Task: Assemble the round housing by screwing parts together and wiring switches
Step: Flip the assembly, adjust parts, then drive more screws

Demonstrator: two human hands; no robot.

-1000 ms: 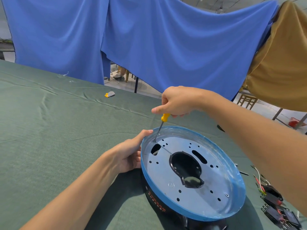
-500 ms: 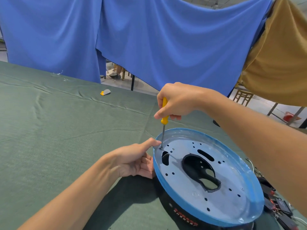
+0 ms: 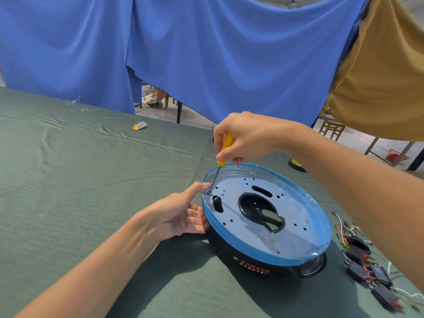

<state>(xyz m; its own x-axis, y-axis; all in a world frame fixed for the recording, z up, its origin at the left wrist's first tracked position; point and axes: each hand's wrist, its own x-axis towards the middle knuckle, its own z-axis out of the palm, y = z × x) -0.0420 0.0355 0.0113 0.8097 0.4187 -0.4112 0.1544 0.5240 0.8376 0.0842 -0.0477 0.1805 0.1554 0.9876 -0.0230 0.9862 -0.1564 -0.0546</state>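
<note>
Round housing (image 3: 298, 239): lies flat on the surface (image 3: 80, 203) between the two hands; its left edge meets the left hand and most of it sits under the right forearm.
Appearance: black bowl-shaped body with orange lettering on the side, topped by a pale metal plate. Blue film wraps the rim. The plate has a large dark opening at centre, two slots and many small holes.
Left hand (image 3: 174, 214): grips the rim, thumb along the top and fingers against the black side below.
Right hand (image 3: 247, 136): clenched round the yellow handle of the screwdriver (image 3: 226, 145), above the far-left rim.
Key relation: the shaft slants down toward the left hand. Its tip rests on what appears to be a screw (image 3: 209, 193) just inside the rim, just beside the left thumb tip.
Judgement: the plate is being fastened at this hole; whether the screw is seated cannot be told.
Switches (image 3: 358, 260): wired, loose on the surface beyond the right forearm, apart from the housing.
</note>
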